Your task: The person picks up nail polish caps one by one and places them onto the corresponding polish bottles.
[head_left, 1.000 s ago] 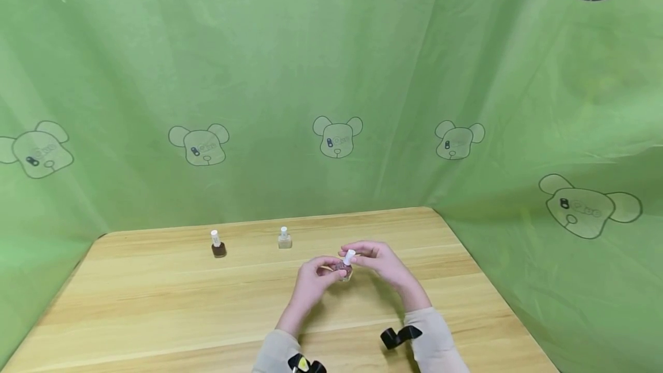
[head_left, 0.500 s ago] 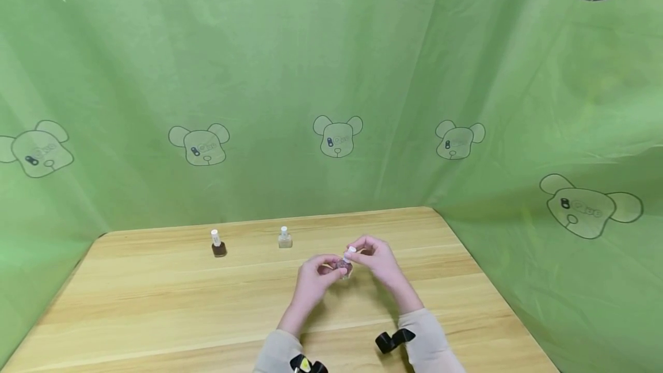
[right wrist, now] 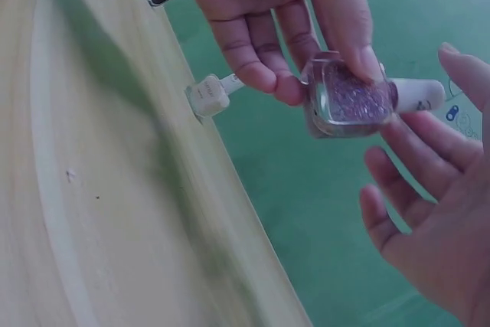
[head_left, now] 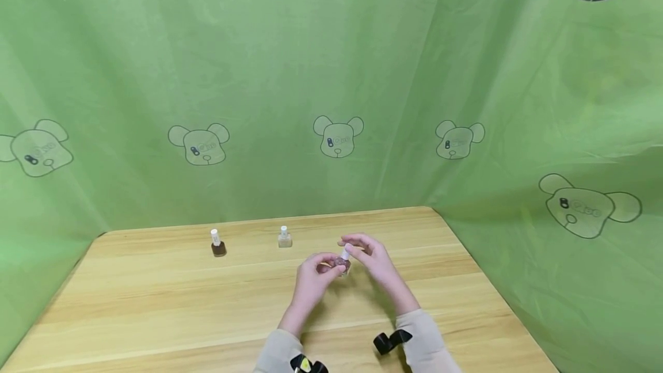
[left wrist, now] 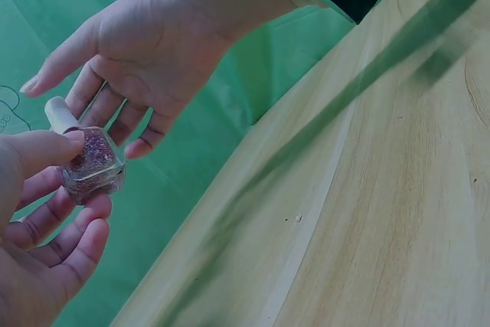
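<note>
My left hand (head_left: 311,281) holds a nail polish bottle (right wrist: 348,101) by its glass body, thumb on one side and fingers on the other. Glittery purple-pink polish fills the glass, and a white cap (left wrist: 60,114) sits on its neck. The bottle is above the table, tilted in the wrist views. Around the cap is my right hand (head_left: 376,258), its thumb apart from the cap and its fingers loosely bent behind it. In the right wrist view those fingers (right wrist: 417,155) lie close to the cap; whether one touches it I cannot tell.
Two more nail polish bottles stand towards the back of the wooden table (head_left: 171,304): a dark one (head_left: 219,248) at left and a pale one (head_left: 285,240) nearer the middle. A green curtain (head_left: 269,177) hangs behind and beside the table.
The right hand has gone from pinching the cap to having its thumb off it, shifting slightly up. The bottle in the left hand has risen a little. Both standing bottles keep their places.
</note>
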{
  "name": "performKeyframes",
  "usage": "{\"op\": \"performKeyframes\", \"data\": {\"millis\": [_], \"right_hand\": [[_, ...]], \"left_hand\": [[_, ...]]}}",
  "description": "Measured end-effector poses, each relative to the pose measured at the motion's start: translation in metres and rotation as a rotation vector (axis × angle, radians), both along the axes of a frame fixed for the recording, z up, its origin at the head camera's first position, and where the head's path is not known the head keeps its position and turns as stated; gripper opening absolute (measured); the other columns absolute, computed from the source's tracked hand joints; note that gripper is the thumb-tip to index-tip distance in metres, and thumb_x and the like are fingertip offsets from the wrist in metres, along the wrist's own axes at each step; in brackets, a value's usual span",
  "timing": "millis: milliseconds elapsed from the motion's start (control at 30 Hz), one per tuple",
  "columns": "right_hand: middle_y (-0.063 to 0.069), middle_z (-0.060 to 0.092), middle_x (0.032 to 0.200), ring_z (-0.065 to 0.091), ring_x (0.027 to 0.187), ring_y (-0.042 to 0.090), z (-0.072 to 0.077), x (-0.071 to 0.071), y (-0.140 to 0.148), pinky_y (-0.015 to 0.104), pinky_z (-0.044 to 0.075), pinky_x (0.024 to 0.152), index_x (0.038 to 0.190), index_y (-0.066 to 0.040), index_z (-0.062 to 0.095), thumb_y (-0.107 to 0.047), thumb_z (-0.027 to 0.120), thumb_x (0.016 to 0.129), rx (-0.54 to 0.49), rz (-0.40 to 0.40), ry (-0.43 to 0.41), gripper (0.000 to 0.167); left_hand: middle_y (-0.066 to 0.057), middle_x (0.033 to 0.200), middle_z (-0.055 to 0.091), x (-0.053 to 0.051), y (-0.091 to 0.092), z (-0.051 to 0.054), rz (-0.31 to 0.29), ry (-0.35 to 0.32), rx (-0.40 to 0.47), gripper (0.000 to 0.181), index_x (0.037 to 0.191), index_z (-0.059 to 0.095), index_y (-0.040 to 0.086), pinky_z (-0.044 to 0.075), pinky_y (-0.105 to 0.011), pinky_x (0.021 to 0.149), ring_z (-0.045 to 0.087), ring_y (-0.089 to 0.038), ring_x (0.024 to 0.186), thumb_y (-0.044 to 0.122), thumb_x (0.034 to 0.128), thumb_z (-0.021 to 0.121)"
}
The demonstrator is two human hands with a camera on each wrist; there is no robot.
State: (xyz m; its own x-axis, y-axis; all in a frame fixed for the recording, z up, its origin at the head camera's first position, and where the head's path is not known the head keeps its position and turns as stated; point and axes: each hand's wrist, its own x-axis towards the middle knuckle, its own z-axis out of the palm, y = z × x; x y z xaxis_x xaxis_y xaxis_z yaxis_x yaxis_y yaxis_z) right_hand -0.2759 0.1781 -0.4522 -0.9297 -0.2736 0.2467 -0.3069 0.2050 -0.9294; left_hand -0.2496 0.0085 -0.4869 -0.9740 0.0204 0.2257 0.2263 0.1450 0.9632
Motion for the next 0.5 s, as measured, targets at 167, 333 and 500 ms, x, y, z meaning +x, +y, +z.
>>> {"op": "performKeyframes", "data": {"millis": [167,333,500], "right_hand": [[0.018,0.063,0.130,0.062,0.116,0.009,-0.0121,-0.0082,0.0082,0.041,0.043,0.110,0.135,-0.004,0.053,-0.022,0.057,0.098,-0.015,0.128,-0.027,0.041],[0.024,0.062,0.128,0.065,0.112,0.009,-0.0114,-0.0090,0.0102,0.021,0.047,0.101,0.132,0.002,0.054,-0.019,0.058,0.097,-0.039,0.166,-0.039,0.041],[0.027,0.065,0.121,0.068,0.102,0.005,-0.0109,-0.0087,0.0104,0.020,0.050,0.095,0.123,0.007,0.058,-0.016,0.063,0.093,-0.057,0.128,-0.035,0.037]], "left_hand": [[-0.012,0.097,0.069,-0.0010,-0.0009,-0.0009,0.001,-0.012,0.019,0.026,0.100,0.073,0.006,0.053,-0.017,0.069,0.061,-0.009,0.075,0.021,0.0788,0.080],[-0.014,0.098,0.069,-0.0006,-0.0015,0.0003,-0.007,-0.016,0.037,0.028,0.101,0.073,0.004,0.053,-0.017,0.067,0.062,-0.012,0.076,0.020,0.0787,0.080],[-0.015,0.097,0.069,-0.0006,-0.0020,0.0006,-0.017,-0.010,0.041,0.028,0.100,0.073,0.003,0.053,-0.017,0.065,0.063,-0.012,0.075,0.018,0.0779,0.081]]}}
